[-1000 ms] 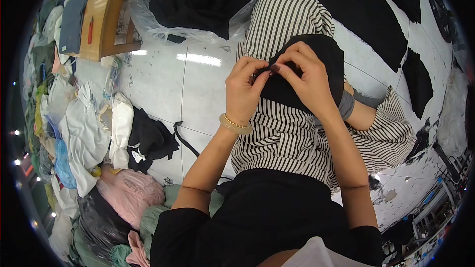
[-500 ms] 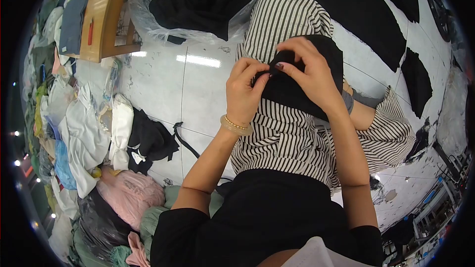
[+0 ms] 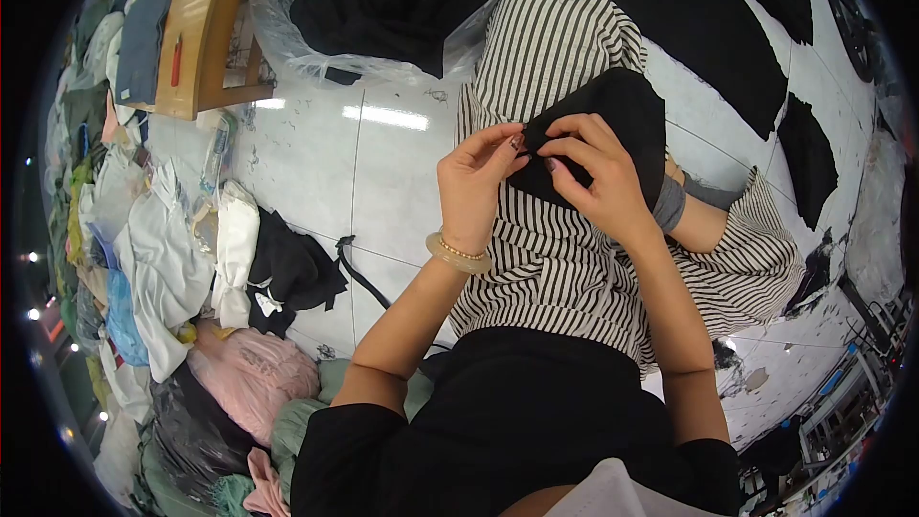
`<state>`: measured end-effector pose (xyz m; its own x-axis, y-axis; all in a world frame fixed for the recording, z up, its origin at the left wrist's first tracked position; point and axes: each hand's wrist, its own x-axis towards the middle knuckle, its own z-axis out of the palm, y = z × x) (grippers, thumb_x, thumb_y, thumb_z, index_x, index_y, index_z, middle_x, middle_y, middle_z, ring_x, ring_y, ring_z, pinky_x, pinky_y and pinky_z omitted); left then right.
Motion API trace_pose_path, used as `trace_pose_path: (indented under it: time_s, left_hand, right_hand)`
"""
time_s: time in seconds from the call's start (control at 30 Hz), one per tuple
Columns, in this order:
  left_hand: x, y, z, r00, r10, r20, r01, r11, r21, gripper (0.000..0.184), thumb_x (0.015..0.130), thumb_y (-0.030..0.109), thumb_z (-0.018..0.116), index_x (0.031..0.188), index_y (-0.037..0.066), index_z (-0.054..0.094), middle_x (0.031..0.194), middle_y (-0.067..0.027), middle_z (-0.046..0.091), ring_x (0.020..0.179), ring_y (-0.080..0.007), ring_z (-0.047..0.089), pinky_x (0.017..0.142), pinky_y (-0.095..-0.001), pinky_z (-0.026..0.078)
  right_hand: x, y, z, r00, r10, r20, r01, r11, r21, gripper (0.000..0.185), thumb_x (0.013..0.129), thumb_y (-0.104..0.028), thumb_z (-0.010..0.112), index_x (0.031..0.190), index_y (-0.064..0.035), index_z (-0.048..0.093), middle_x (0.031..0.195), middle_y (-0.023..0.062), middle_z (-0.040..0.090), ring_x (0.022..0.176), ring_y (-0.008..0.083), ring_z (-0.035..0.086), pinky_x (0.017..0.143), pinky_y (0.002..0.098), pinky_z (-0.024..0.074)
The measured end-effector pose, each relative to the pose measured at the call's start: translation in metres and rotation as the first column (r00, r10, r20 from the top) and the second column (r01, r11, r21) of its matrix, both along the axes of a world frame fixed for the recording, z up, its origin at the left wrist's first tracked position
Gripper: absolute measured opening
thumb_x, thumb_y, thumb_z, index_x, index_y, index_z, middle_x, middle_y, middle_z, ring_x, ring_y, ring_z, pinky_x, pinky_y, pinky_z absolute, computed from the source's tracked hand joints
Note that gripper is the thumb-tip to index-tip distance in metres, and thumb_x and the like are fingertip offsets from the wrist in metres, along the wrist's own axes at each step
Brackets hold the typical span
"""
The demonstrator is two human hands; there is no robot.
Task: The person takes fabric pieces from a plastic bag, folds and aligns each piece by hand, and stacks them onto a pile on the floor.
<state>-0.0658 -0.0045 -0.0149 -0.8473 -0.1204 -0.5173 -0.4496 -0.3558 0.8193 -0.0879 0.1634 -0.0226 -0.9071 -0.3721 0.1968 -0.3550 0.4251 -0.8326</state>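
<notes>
some left-hand fingers (image 3: 493, 137) seemingly pinch black cloth (image 3: 624, 115); right-hand fingers (image 3: 589, 134) curl beside, grip unclear.

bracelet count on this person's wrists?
2: a gold beaded bracelet and a pale bangle, both at the wrist of the left hand. None shows at the right hand; no sign of others hidden.

The cloth (image 3: 637, 115) is black; the trousers (image 3: 560, 29), striped black and white; the floor (image 3: 306, 168), whitish.
</notes>
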Motion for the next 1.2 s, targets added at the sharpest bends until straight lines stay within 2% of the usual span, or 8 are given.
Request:
trace_pose_path:
  time_s: [0.2, 0.4, 0.63, 0.9, 0.97, 1.1, 1.17, 1.2]
  left_hand:
    - [0.003, 0.001, -0.008, 0.999, -0.001, -0.038, 0.001, 1.000, 0.004, 0.022, 0.091, -0.004, 0.056, 0.111, -0.006, 0.063, 0.102, -0.0098, 0.066, 0.091, -0.0135, 0.064, 0.084, -0.0261, 0.055]
    - [0.003, 0.004, -0.004, 0.999, 0.024, -0.044, -0.023, 0.999, 0.030, 0.022, 0.091, -0.004, 0.057, 0.112, -0.007, 0.063, 0.102, -0.0090, 0.066, 0.090, -0.0130, 0.064, 0.085, -0.0251, 0.054]
    - [0.007, 0.009, -0.013, 0.995, 0.050, -0.081, -0.050, 0.999, -0.004, 0.018, 0.090, -0.005, 0.058, 0.106, -0.006, 0.064, 0.099, -0.0081, 0.066, 0.088, -0.0117, 0.063, 0.081, -0.0231, 0.052]
    - [0.008, 0.012, -0.015, 0.980, -0.045, -0.195, 0.010, 0.985, -0.174, 0.033, 0.086, -0.008, 0.059, 0.118, 0.001, 0.057, 0.091, -0.0013, 0.059, 0.085, -0.0073, 0.059, 0.079, -0.0196, 0.049]
    - [0.009, 0.013, -0.014, 0.978, -0.049, -0.201, 0.013, 0.984, -0.177, 0.033, 0.086, -0.009, 0.058, 0.118, 0.001, 0.056, 0.091, -0.0013, 0.059, 0.085, -0.0073, 0.059, 0.079, -0.0194, 0.049]
    - [0.008, 0.014, -0.012, 0.975, -0.062, -0.212, 0.018, 0.979, -0.201, 0.033, 0.086, -0.009, 0.058, 0.118, 0.000, 0.056, 0.091, -0.0018, 0.059, 0.086, -0.0077, 0.059, 0.079, -0.0193, 0.049]
    - [0.008, 0.016, -0.009, 0.977, -0.063, -0.201, 0.020, 0.977, -0.211, 0.034, 0.086, -0.009, 0.059, 0.118, 0.000, 0.055, 0.090, -0.0022, 0.060, 0.086, -0.0079, 0.060, 0.078, -0.0195, 0.050]
    - [0.007, 0.016, -0.008, 0.980, -0.063, -0.190, 0.020, 0.975, -0.222, 0.034, 0.086, -0.009, 0.059, 0.119, 0.001, 0.055, 0.090, -0.0027, 0.060, 0.086, -0.0082, 0.060, 0.077, -0.0198, 0.050]
  right_hand:
    - [0.001, -0.007, -0.001, 0.979, -0.097, 0.177, 0.112, 0.991, -0.076, 0.012, 0.077, -0.004, 0.065, 0.087, -0.0015, 0.059, 0.095, 0.0064, 0.058, 0.088, 0.0238, 0.056, 0.075, 0.0317, 0.0463]
    - [-0.005, -0.019, 0.006, 0.976, -0.208, -0.058, 0.208, 0.978, 0.006, 0.015, 0.077, -0.003, 0.065, 0.090, -0.0023, 0.058, 0.087, 0.0067, 0.055, 0.083, 0.0246, 0.055, 0.072, 0.0337, 0.0460]
    - [-0.001, -0.018, -0.003, 0.983, -0.139, 0.118, 0.140, 0.990, -0.001, 0.015, 0.077, -0.005, 0.065, 0.092, -0.0019, 0.061, 0.085, 0.0070, 0.057, 0.084, 0.0241, 0.057, 0.071, 0.0328, 0.0468]
    - [-0.008, -0.015, 0.006, 0.935, -0.157, 0.316, 0.170, 0.985, -0.013, 0.010, 0.080, -0.006, 0.064, 0.089, -0.0001, 0.065, 0.078, 0.0083, 0.059, 0.077, 0.0212, 0.060, 0.065, 0.0309, 0.0472]
    - [-0.009, -0.014, 0.006, 0.865, -0.167, 0.474, 0.229, 0.971, -0.075, 0.011, 0.080, -0.005, 0.064, 0.089, -0.0005, 0.065, 0.077, 0.0080, 0.059, 0.076, 0.0210, 0.060, 0.065, 0.0306, 0.0472]
    - [-0.011, -0.012, 0.004, 0.907, -0.123, 0.402, 0.170, 0.982, -0.081, 0.009, 0.079, -0.005, 0.065, 0.087, -0.0006, 0.064, 0.077, 0.0075, 0.059, 0.074, 0.0210, 0.059, 0.064, 0.0308, 0.0470]
    - [-0.013, -0.010, -0.001, 0.990, -0.089, 0.108, 0.084, 0.995, 0.049, 0.008, 0.078, -0.005, 0.065, 0.084, -0.0008, 0.063, 0.077, 0.0068, 0.059, 0.074, 0.0209, 0.058, 0.064, 0.0314, 0.0469]
    - [-0.014, -0.010, 0.000, 0.990, -0.089, 0.108, 0.084, 0.995, 0.048, 0.008, 0.078, -0.005, 0.065, 0.084, -0.0008, 0.063, 0.077, 0.0068, 0.059, 0.074, 0.0209, 0.058, 0.064, 0.0314, 0.0469]
